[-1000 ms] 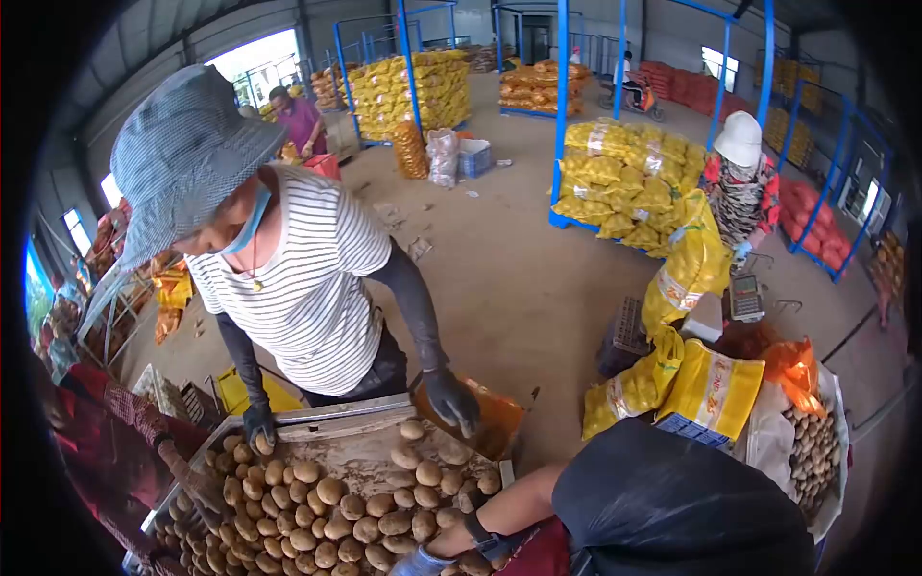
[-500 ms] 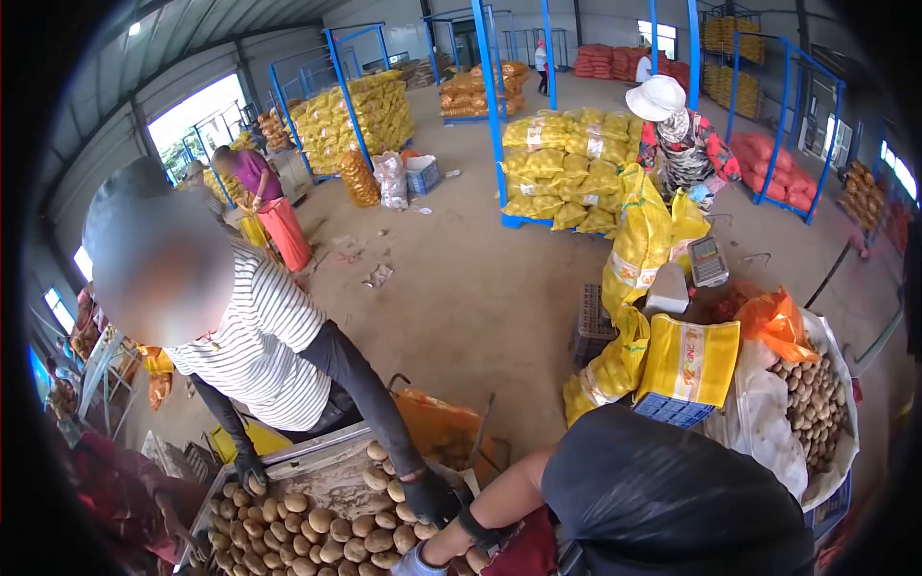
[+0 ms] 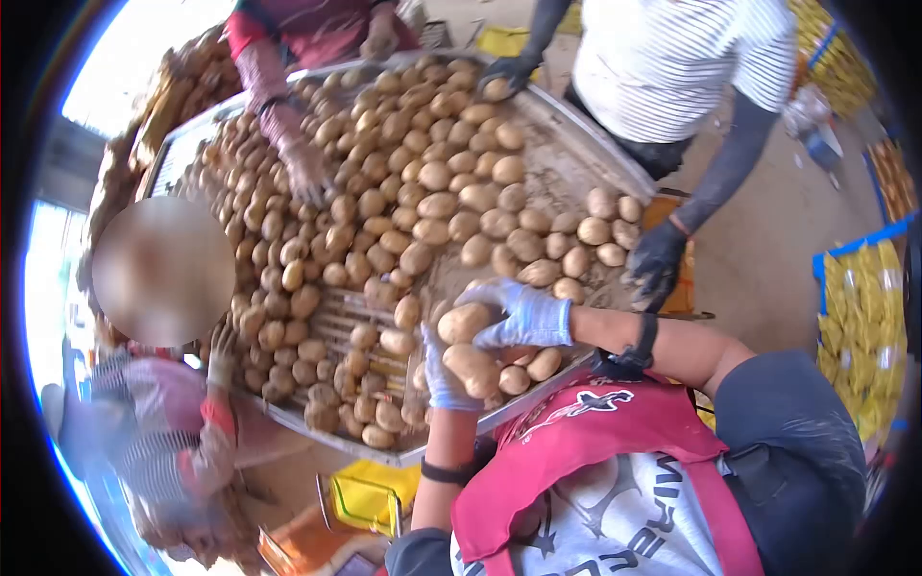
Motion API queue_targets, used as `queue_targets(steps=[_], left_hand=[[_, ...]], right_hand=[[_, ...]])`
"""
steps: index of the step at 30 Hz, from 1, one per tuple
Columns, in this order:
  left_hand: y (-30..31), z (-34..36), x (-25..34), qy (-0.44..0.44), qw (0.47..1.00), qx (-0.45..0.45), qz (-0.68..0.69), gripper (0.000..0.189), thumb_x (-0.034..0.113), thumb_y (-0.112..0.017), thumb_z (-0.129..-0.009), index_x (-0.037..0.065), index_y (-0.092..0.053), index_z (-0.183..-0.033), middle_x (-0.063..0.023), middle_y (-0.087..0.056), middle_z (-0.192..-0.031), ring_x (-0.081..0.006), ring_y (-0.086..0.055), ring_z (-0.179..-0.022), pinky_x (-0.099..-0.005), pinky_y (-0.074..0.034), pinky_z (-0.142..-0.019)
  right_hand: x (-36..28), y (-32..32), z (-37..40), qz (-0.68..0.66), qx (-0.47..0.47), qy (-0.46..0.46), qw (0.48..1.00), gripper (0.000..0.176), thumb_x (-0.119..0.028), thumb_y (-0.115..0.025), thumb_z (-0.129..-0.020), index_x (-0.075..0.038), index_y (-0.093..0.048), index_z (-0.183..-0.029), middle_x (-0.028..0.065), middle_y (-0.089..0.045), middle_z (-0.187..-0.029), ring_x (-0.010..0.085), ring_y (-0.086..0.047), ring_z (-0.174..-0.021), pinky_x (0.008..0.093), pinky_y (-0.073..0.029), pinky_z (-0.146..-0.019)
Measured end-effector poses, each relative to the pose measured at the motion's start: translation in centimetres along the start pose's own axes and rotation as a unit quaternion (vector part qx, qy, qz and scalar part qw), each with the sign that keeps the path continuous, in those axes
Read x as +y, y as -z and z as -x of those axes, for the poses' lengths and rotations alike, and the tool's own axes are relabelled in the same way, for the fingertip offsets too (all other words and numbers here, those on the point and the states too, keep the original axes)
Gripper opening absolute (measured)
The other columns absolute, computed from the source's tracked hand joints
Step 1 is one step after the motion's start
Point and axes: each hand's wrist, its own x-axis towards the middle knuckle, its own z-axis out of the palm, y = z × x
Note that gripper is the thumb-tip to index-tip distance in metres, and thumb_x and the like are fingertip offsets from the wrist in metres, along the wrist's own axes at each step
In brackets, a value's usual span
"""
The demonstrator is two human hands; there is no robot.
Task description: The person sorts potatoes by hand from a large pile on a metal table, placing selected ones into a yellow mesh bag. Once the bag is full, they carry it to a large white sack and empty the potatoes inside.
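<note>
My right hand point(image 3: 530, 313), in a pale blue and white glove, is closed around a large potato point(image 3: 463, 324) above the sorting table point(image 3: 629, 173). Just below it, my left hand point(image 3: 443, 372), gloved the same way, cradles another potato point(image 3: 472, 371) against its palm. The two potatoes are close together, and parts of my fingers are hidden behind them. Loose potatoes point(image 3: 437, 205) cover much of the table beyond my hands, and a few point(image 3: 545, 363) sit by the near edge.
Across the table, a co-worker's dark gloves point(image 3: 656, 261) touch potatoes. A sleeved arm point(image 3: 288, 144) reaches in from the far left, and another person's glove point(image 3: 222, 353) rests at the left edge. A slatted section point(image 3: 355, 312) shows between potatoes. Yellow sacks point(image 3: 864, 326) stand right.
My view has swung from the warehouse floor down to the table. Both my hands now show with potatoes; before, only part of my right glove was visible at the bottom edge.
</note>
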Motion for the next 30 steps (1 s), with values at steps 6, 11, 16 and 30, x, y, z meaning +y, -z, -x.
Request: queue_targets(steps=[6,11,16,30], left_hand=[[-1.5,1.4,-0.2,-0.196,0.927,0.295,-0.122,0.042,0.036,-0.037,-0.096,0.002,-0.048,-0.117,-0.015,-0.056,-0.117,-0.0272,-0.057,-0.104,-0.038,-0.047,-0.09],[0.4,1.5,0.5,-0.256,0.783,0.393,-0.409,0.03,0.03,-0.042,-0.095,0.003,-0.05,-0.106,-0.012,-0.058,-0.107,-0.0196,-0.059,-0.097,-0.032,-0.051,-0.082],[0.7,2.0,1.7,-0.152,0.95,0.272,-0.033,0.04,0.031,-0.046,-0.094,0.003,-0.048,-0.123,-0.0121,-0.055,-0.117,-0.021,-0.054,-0.106,-0.0323,-0.046,-0.089],[0.2,7.0,3.9,-0.203,0.967,0.049,0.149,0.04,0.045,-0.043,-0.093,0.025,-0.044,-0.127,-0.0123,-0.052,-0.121,-0.0173,-0.045,-0.064,-0.0305,-0.044,-0.051]], right_hand=[[-2.4,-1.3,-2.0,0.071,-0.025,-0.032,0.997,0.056,-0.03,-0.074,-0.072,-0.015,-0.054,-0.122,0.0176,-0.05,-0.118,0.034,-0.051,-0.108,0.0398,-0.043,-0.093],[-3.1,-1.4,-4.2,0.102,-0.056,-0.03,0.993,0.056,-0.027,-0.074,-0.073,-0.012,-0.053,-0.123,0.0164,-0.048,-0.121,0.0324,-0.05,-0.11,0.0392,-0.042,-0.095],[-1.6,-0.7,-6.0,-0.146,-0.145,-0.175,0.963,0.057,-0.019,-0.073,-0.077,-0.009,-0.047,-0.126,0.0106,-0.051,-0.118,0.0183,-0.05,-0.107,0.0313,-0.047,-0.088],[-3.0,-2.8,-5.6,-0.464,-0.16,-0.251,0.834,0.052,-0.017,-0.059,-0.086,-0.015,-0.036,-0.133,0.011,-0.046,-0.123,0.0226,-0.051,-0.113,0.0344,-0.049,-0.091]])
